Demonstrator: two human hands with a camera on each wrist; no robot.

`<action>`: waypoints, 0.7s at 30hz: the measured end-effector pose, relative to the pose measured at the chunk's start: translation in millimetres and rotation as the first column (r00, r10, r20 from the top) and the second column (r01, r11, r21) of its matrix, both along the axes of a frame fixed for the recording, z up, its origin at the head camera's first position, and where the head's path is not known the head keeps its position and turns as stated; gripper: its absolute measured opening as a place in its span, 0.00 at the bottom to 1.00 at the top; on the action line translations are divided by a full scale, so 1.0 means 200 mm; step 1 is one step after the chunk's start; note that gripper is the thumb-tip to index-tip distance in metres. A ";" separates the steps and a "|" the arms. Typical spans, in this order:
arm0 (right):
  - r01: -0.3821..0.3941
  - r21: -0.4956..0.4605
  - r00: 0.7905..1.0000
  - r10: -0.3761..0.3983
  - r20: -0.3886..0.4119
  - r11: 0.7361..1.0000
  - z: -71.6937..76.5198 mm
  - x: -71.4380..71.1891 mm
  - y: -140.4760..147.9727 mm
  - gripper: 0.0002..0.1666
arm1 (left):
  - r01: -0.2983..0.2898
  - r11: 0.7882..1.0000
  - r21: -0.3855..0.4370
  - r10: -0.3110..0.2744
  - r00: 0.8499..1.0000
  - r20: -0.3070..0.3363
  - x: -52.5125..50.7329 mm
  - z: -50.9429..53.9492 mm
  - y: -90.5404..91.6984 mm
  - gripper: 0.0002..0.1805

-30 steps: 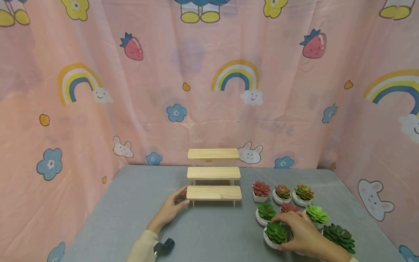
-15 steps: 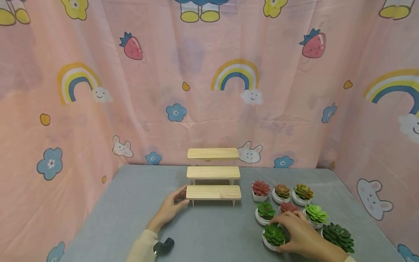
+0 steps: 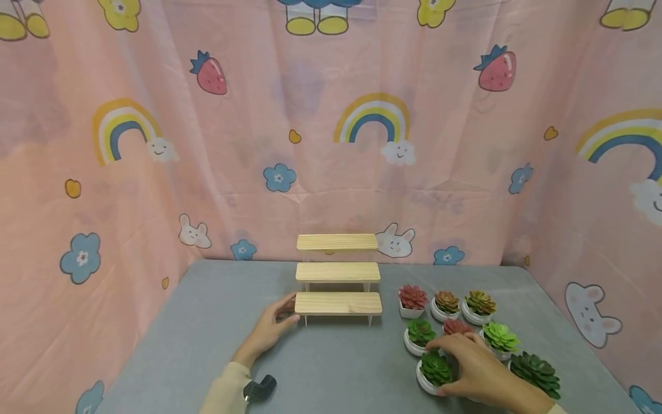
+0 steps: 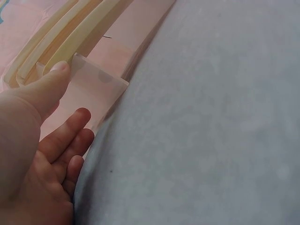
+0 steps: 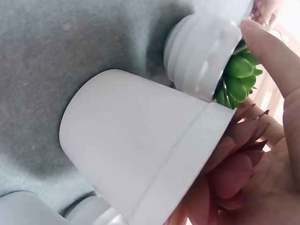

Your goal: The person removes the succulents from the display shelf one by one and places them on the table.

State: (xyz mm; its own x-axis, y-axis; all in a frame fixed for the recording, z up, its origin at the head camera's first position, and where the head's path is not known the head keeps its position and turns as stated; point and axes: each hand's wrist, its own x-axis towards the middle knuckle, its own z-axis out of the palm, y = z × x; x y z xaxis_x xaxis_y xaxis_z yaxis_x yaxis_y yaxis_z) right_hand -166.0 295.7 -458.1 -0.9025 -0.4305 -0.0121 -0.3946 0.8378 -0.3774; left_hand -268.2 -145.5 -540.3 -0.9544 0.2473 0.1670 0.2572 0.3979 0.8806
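My left hand (image 3: 266,330) is at the left end of a three-tier wooden display stand (image 3: 338,303). In the left wrist view its thumb (image 4: 58,70) touches the end of a board, and the other fingers curl loosely near the clear side panel (image 4: 93,89). My right hand (image 3: 478,368) pinches a green potted succulent (image 3: 435,368) in a round white pot, with the thumb at the pot's rim in the right wrist view. A pink-red succulent (image 5: 229,173) in a plain white pot (image 5: 140,140) stands under the palm there.
Around the right hand stand more potted succulents: a red one (image 3: 412,298), a brown one (image 3: 446,303), a yellow-green one (image 3: 480,303), a bright green one (image 3: 499,338) and a large dark green one (image 3: 535,374). A pink printed curtain (image 3: 320,195) backs the grey table (image 3: 181,328).
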 end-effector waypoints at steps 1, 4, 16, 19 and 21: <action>0.002 -0.007 1.000 -0.002 0.007 1.000 0.00 0.00 0.00 0.42 | -0.001 1.000 -0.001 0.001 1.000 0.000 0.00 0.00 0.00 0.34; 0.003 -0.026 1.000 -0.003 0.023 1.000 0.01 -0.01 0.00 0.42 | -0.003 1.000 -0.002 0.003 1.000 -0.003 0.00 0.00 0.00 0.33; 0.012 -0.101 0.998 -0.005 0.061 0.995 0.03 -0.02 0.03 0.42 | 0.002 1.000 -0.015 -0.002 1.000 -0.011 0.00 -0.01 0.00 0.34; 0.008 -0.168 0.994 0.010 0.105 0.986 0.03 -0.02 0.04 0.40 | 0.002 1.000 -0.009 -0.002 1.000 -0.011 0.00 0.00 0.00 0.34; 0.002 -0.219 0.991 0.028 0.133 0.976 0.03 -0.03 0.05 0.38 | 0.003 1.000 -0.007 -0.003 1.000 -0.008 0.00 0.00 0.00 0.33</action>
